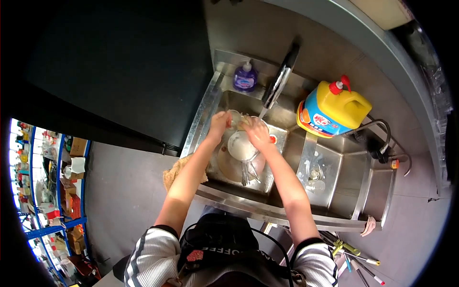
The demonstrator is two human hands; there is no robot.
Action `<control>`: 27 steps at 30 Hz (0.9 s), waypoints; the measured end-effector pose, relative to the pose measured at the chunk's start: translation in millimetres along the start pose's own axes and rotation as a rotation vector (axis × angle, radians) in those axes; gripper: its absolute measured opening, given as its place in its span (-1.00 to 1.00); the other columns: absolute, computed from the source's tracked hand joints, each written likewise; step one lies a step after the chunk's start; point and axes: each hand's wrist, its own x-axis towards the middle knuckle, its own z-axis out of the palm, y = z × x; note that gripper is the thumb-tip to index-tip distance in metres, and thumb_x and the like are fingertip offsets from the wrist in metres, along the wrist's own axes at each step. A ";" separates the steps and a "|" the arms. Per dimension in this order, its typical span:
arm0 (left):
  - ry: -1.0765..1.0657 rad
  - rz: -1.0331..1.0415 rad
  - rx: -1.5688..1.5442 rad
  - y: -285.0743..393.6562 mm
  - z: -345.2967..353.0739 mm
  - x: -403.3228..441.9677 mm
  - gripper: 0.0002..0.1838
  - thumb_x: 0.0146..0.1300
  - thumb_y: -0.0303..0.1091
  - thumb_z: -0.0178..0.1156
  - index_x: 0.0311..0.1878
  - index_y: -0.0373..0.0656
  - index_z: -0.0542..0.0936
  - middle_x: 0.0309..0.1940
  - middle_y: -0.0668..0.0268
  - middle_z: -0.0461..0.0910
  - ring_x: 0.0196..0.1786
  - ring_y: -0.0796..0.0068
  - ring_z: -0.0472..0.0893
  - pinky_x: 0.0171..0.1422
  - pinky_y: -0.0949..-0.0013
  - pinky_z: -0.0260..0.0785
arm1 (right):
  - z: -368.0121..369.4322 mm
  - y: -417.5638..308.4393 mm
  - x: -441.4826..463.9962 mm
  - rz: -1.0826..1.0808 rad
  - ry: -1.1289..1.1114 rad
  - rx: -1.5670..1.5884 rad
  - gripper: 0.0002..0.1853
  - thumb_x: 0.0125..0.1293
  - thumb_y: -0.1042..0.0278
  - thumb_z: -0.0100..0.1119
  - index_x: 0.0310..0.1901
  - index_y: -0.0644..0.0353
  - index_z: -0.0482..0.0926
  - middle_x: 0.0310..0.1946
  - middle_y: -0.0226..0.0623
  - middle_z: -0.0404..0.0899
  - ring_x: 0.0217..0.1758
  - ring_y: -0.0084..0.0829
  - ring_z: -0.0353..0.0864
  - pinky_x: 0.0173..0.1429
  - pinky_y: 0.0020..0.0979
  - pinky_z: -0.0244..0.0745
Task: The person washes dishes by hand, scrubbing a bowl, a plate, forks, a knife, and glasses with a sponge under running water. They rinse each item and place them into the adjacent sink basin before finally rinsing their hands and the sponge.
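Over the left sink basin (224, 98), my left hand (219, 126) is closed on the side of a small clear cup (234, 119). My right hand (257, 134) is at the cup's other side with its fingers curled in; what they press on is hidden. Below my hands lies a white bowl (240, 147), resting on a wide round pan or plate (228, 168). Several metal utensils (248, 174) stick out toward me from the bowl. Water seems to run from the black and chrome faucet (279, 81) just beyond my right hand.
A purple soap pump bottle (245, 77) stands behind the basin. To the right is a large yellow detergent jug (334, 110) with a red pump. The right basin (330, 179) holds small clear pieces. A brown cloth (178, 172) hangs over the left front edge.
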 end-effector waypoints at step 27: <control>0.105 -0.194 -0.057 -34.8 -41.8 -40.1 -0.74 0.21 -0.26 0.01 -0.56 -0.13 0.43 -0.68 0.43 0.35 -0.59 0.59 0.32 -0.44 0.52 0.20 | 19.9 -4.4 20.0 1.097 0.041 1.758 -0.57 0.28 0.06 -0.11 0.04 0.20 0.35 -0.18 -0.20 0.46 -0.19 -0.17 0.48 -0.21 -0.20 0.42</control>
